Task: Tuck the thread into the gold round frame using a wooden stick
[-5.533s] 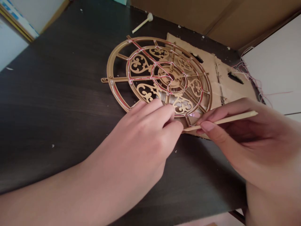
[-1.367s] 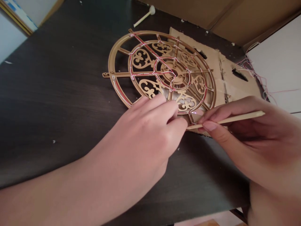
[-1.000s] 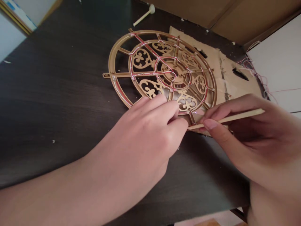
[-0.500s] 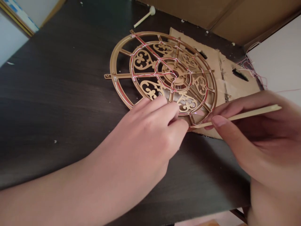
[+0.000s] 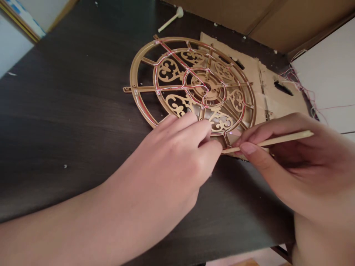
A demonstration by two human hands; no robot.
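Observation:
A round gold-coloured lattice frame (image 5: 199, 90) with rings, spokes and scroll ornaments lies partly on cardboard. Thin red and white wires (image 5: 169, 89) run along its channels. My left hand (image 5: 177, 151) is closed over the near rim; its fingertips and that stretch of rim are hidden. Between the thumb and fingers of my right hand (image 5: 294, 166) is a thin pale wooden stick (image 5: 288, 139), its tip at the near rim beside my left index finger. Contact at the tip is too small to make out.
Under the frame's right side is a torn cardboard piece (image 5: 285, 105) with holes. Loose red and white wires (image 5: 298, 79) hang by a white panel (image 5: 332, 70). A pale stick with a rounded head (image 5: 172, 19) lies on the dark table (image 5: 69, 111), among small white scraps.
My right hand and the stick have shifted a little left and down, bringing the fingers closer to the stick's tip. My left hand and the frame have stayed in place.

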